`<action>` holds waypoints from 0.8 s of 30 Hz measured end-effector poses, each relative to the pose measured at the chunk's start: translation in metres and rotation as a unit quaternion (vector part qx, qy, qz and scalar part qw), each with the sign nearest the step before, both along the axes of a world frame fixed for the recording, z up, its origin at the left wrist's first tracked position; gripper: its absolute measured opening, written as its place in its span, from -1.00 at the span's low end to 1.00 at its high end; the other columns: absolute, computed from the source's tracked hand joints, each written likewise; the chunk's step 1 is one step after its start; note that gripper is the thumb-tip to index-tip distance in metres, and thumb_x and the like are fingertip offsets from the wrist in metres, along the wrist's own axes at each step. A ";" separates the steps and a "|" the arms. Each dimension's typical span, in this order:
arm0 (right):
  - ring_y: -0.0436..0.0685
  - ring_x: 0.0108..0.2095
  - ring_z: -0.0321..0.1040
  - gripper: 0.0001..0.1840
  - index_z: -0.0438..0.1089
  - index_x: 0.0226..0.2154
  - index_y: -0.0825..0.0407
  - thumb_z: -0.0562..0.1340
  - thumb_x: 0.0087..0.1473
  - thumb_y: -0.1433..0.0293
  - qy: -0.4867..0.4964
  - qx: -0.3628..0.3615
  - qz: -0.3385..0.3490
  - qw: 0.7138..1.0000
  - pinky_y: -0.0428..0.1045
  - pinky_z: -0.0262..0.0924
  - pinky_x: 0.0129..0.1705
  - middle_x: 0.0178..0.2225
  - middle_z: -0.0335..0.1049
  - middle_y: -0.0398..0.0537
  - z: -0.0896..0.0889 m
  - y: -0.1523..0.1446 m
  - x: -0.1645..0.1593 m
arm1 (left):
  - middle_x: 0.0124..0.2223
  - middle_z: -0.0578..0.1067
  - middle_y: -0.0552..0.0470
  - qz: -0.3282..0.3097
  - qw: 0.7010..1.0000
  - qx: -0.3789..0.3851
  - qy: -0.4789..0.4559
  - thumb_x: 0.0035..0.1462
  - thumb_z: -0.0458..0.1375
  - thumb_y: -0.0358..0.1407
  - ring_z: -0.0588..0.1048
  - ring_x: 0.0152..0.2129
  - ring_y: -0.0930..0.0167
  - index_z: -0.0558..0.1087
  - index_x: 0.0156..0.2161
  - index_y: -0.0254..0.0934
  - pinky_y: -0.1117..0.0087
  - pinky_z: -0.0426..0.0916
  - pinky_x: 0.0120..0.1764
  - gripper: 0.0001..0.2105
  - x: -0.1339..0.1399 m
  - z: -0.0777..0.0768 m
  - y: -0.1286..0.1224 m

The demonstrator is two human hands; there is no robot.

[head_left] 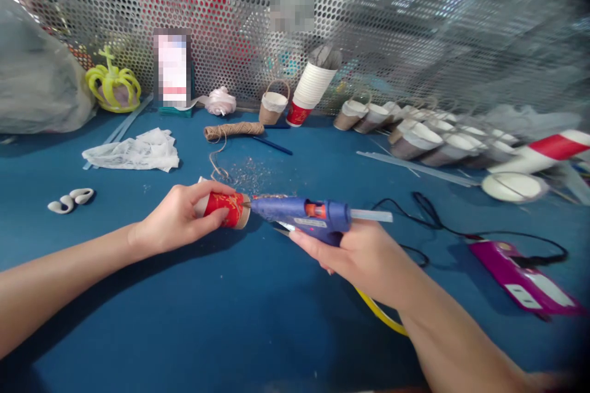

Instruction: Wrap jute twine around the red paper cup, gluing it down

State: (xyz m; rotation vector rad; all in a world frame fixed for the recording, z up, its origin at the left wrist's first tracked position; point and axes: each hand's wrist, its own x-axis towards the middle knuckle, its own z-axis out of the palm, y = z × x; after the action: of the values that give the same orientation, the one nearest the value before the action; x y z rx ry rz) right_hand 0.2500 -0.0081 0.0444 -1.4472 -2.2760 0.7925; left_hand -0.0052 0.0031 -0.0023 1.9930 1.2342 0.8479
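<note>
My left hand point(187, 215) is closed around a red paper cup point(233, 209) with gold lettering, lying on its side, its brown end facing right. In my right hand point(354, 252) is a blue hot glue gun point(299, 212), fingers wrapped round the handle, which they mostly hide. The gun's nozzle points left and meets or nearly meets the cup's brown end; I cannot tell if it touches. A clear glue stick point(372, 215) sticks out of the gun's back. Behind the cup lies a bundle of brown twine point(235, 129), its loose end trailing toward the cup.
Several small twine-handled cups point(415, 135) stand at the back right, near a leaning stack of paper cups point(313, 86). A purple power strip point(525, 276) with a black cable lies at right. Crumpled white fabric point(133, 150) and white earphones point(71, 199) lie at left.
</note>
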 end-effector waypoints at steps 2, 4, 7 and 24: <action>0.03 -0.65 0.27 -0.76 0.28 -0.59 -0.02 0.15 0.04 0.27 -0.013 0.052 0.018 0.998 -0.08 0.15 -0.61 -0.76 0.21 -0.22 -0.001 -0.001 0.000 | -0.30 0.57 0.04 0.003 1.000 0.003 0.002 0.07 0.09 -0.23 0.50 -0.46 0.44 0.40 -0.10 -0.31 0.50 0.34 -0.38 -0.70 0.000 0.000 0.000; 0.03 -0.61 0.29 -0.75 0.25 -0.61 -0.02 0.14 0.05 0.30 -0.027 0.083 0.019 0.996 -0.08 0.15 -0.58 -0.73 0.22 -0.21 -0.001 -0.002 0.000 | -0.30 0.56 0.04 0.006 1.000 0.008 0.007 0.07 0.09 -0.23 0.50 -0.46 0.44 0.40 -0.09 -0.31 0.50 0.35 -0.37 -0.70 0.000 0.000 0.000; 0.00 -0.62 0.27 -0.79 0.26 -0.58 0.00 0.15 0.05 0.33 -0.041 0.098 0.016 0.994 -0.10 0.13 -0.59 -0.66 0.29 -0.20 0.001 -0.004 -0.001 | -0.31 0.56 0.05 0.006 1.000 0.013 0.013 0.08 0.09 -0.23 0.50 -0.46 0.44 0.40 -0.10 -0.31 0.49 0.35 -0.35 -0.71 0.000 0.000 0.000; 0.01 -0.60 0.25 -0.85 0.27 -0.52 -0.02 0.18 0.03 0.31 -0.041 0.067 0.010 0.997 -0.09 0.18 -0.53 -0.58 0.34 -0.19 0.001 -0.009 0.000 | -0.32 0.56 0.03 0.006 1.000 0.001 0.016 0.07 0.09 -0.24 0.50 -0.47 0.42 0.39 -0.08 -0.31 0.47 0.37 -0.38 -0.70 0.000 -0.001 0.001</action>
State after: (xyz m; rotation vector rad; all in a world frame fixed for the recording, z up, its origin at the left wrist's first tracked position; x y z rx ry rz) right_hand 0.2503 -0.0167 0.0458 -1.4237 -2.3581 0.5823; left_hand -0.0050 0.0044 -0.0036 2.0106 1.2661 0.8261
